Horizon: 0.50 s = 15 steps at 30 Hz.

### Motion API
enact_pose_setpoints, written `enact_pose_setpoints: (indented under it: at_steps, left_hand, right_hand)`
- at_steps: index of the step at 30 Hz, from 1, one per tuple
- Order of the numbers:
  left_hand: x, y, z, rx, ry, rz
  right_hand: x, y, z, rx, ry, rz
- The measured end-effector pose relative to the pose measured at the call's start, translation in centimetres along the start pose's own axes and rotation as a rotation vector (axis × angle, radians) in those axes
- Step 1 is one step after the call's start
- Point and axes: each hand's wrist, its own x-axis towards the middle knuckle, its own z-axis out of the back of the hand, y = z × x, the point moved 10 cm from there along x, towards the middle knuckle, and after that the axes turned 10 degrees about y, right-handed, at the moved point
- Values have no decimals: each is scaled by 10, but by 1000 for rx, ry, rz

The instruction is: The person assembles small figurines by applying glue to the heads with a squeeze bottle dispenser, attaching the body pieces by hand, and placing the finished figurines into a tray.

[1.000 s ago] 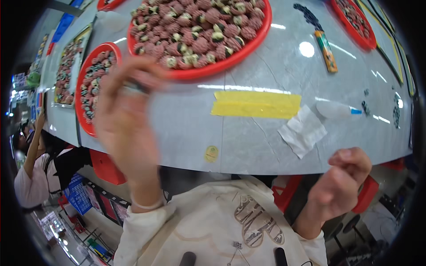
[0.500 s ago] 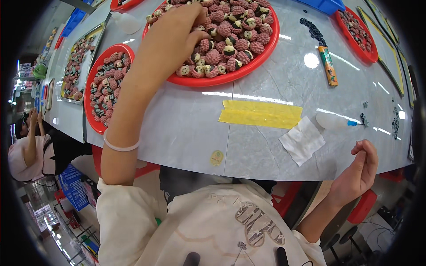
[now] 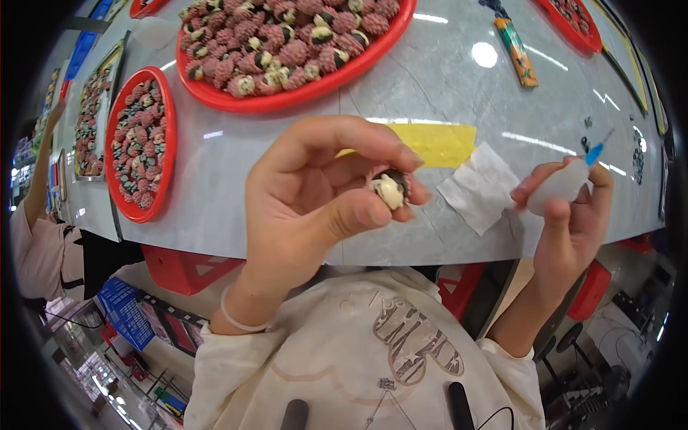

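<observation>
Presently, a red tray of small pink pieces lies at far left on the grey table. The left hand pinches a small pink-and-cream piece between thumb and fingers above the table's near edge. Further right, past a white tissue, the right hand is closed around a small translucent squeeze bottle with a blue nozzle.

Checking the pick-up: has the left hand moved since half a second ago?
Yes. The left hand has drawn back from the big red tray toward the body, past the yellow tape, holding a small piece.
</observation>
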Motion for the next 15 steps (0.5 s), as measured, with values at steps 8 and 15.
enact_pose_setpoints:
  at_steps: [8, 15]
  left_hand:
    - [-9, 46, -22, -255, -57, 170]
    - [-17, 54, -27, -244, -74, 219]
  right_hand:
    - [-10, 33, 3, -122, 66, 81]
    - [-10, 26, 4, -168, 113, -24]
